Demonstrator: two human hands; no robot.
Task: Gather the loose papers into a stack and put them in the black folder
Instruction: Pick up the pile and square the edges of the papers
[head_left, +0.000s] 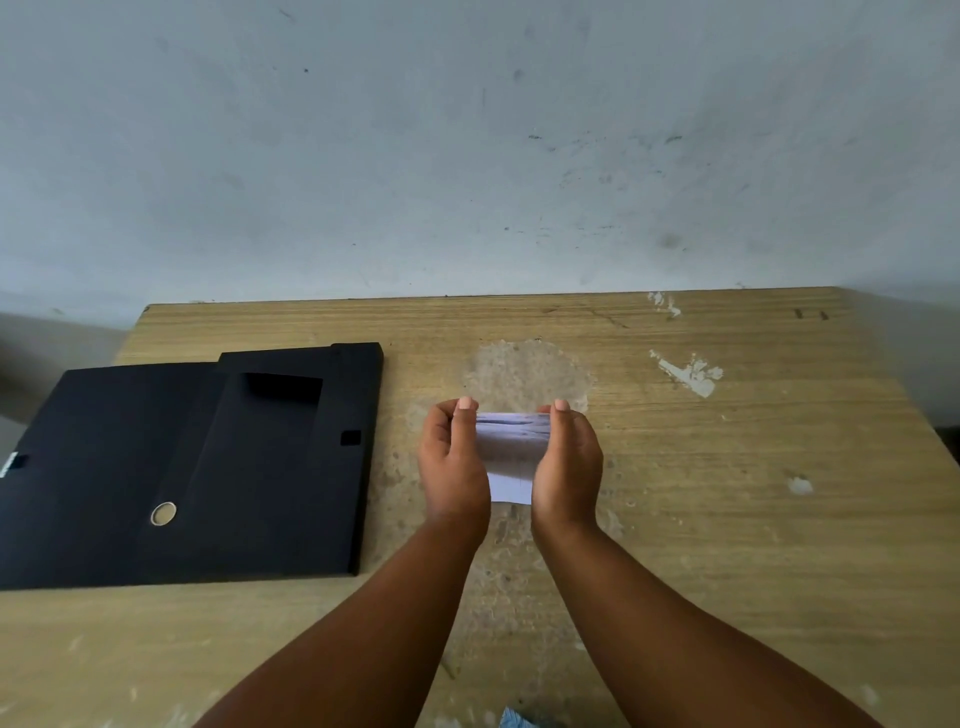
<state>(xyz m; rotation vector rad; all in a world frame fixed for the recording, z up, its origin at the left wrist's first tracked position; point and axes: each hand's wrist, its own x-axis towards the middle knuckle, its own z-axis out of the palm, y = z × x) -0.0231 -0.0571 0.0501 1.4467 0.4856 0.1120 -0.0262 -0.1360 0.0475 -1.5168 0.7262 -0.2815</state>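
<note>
A small stack of white papers (511, 457) stands upright between my two hands above the middle of the wooden table (727, 493). My left hand (452, 462) presses its left side and my right hand (566, 467) presses its right side, thumbs on the top edge. The black folder (182, 467) lies open and flat on the table's left part, a round hole in its spine, about a hand's width left of my left hand.
A grey-white wall (467, 156) rises right behind the table's far edge. The tabletop is worn, with white paint flecks (691, 371) at the right. A bluish scrap (514, 719) shows at the bottom edge. The folder's left part overhangs the table's left edge.
</note>
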